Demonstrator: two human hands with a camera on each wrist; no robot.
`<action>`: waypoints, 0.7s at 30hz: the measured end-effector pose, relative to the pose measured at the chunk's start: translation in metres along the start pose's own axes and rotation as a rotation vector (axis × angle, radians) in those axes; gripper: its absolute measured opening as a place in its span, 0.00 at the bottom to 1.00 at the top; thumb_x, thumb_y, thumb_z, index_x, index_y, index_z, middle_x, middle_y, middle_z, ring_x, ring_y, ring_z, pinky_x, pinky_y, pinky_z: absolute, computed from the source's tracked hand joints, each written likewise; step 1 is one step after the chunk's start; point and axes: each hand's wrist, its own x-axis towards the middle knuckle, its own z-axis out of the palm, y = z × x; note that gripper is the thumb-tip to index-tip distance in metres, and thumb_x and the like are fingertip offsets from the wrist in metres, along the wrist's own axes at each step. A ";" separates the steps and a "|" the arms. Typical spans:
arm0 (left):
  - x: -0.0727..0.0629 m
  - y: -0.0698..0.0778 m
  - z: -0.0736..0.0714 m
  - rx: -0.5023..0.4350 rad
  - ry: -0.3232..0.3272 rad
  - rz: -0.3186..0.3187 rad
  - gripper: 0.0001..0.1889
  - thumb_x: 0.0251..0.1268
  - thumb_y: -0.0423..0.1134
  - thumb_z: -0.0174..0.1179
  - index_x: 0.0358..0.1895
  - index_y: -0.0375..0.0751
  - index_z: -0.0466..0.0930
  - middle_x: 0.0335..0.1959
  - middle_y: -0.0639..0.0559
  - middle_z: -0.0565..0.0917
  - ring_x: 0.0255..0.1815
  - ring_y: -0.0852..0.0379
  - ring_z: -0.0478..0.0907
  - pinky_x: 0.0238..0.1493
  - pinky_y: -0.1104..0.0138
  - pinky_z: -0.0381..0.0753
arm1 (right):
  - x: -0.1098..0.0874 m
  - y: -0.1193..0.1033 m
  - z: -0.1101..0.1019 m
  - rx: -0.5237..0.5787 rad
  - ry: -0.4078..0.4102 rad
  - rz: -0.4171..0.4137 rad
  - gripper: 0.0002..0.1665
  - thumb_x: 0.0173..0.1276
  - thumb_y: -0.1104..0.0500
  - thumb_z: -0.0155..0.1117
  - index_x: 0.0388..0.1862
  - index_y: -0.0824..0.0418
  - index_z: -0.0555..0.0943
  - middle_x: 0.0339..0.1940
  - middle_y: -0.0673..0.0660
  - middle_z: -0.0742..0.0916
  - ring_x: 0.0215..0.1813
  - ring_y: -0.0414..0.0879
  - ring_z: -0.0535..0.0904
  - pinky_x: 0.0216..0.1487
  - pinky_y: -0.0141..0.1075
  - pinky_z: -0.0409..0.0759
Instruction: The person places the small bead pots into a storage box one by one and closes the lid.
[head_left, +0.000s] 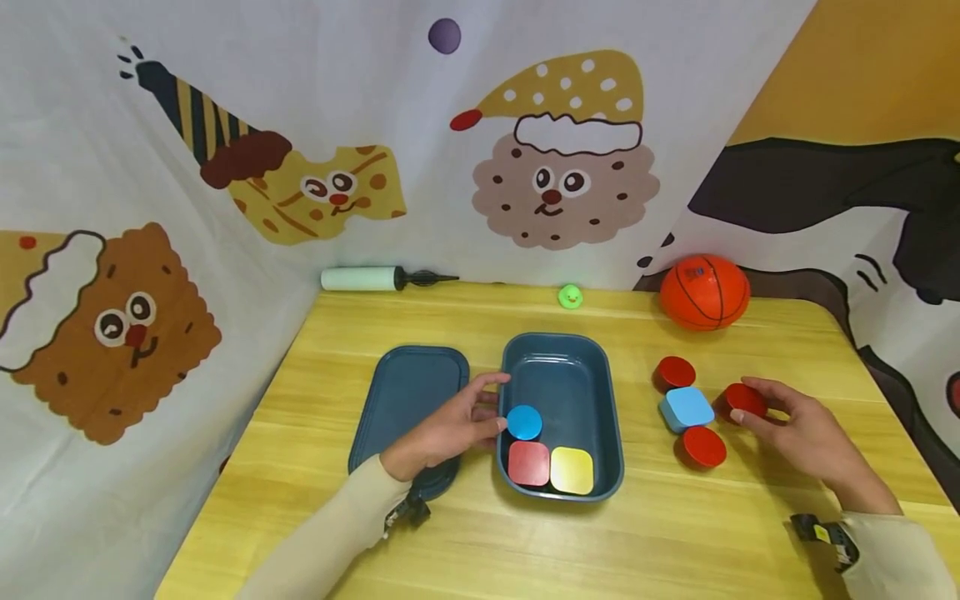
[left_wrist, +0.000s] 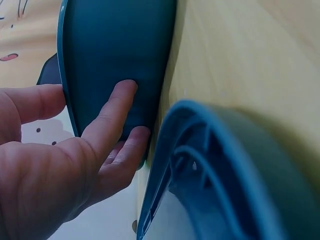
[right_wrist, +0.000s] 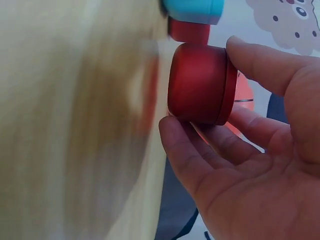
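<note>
the right hand (right_wrist: 265, 182) holds a shiny red pot (right_wrist: 197, 82) with its fingertips, pressing from more than one side. a thin line goes round the pot near its top. just to the left is a blurry light blue block (right_wrist: 195, 9), and a bit farther off, a red block (right_wrist: 189, 31). far off, a ball (right_wrist: 244, 95) peeks out past the pot. a red shine shows on the wood table (right_wrist: 55, 125). on the far left, a white cloth (right_wrist: 237, 17) has a spotty face.
</note>
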 end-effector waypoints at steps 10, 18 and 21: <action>0.000 0.000 -0.002 -0.018 -0.016 -0.002 0.38 0.79 0.29 0.58 0.85 0.48 0.51 0.74 0.30 0.66 0.59 0.50 0.80 0.54 0.55 0.89 | 0.005 -0.026 -0.006 0.031 0.041 -0.048 0.47 0.75 0.41 0.70 0.80 0.67 0.67 0.73 0.75 0.76 0.66 0.72 0.73 0.42 0.20 0.76; 0.001 0.001 -0.003 -0.019 -0.028 0.006 0.38 0.80 0.29 0.57 0.85 0.47 0.51 0.73 0.29 0.66 0.57 0.49 0.80 0.53 0.56 0.89 | 0.010 -0.060 0.001 0.118 0.101 -0.159 0.43 0.73 0.48 0.74 0.79 0.66 0.70 0.72 0.70 0.78 0.57 0.27 0.72 0.46 0.11 0.75; 0.000 0.002 -0.002 -0.024 -0.025 -0.001 0.38 0.80 0.28 0.57 0.85 0.46 0.50 0.73 0.29 0.66 0.57 0.50 0.80 0.53 0.56 0.89 | 0.014 -0.073 0.005 0.138 0.107 -0.198 0.42 0.72 0.51 0.75 0.78 0.65 0.71 0.72 0.69 0.79 0.56 0.24 0.73 0.47 0.12 0.77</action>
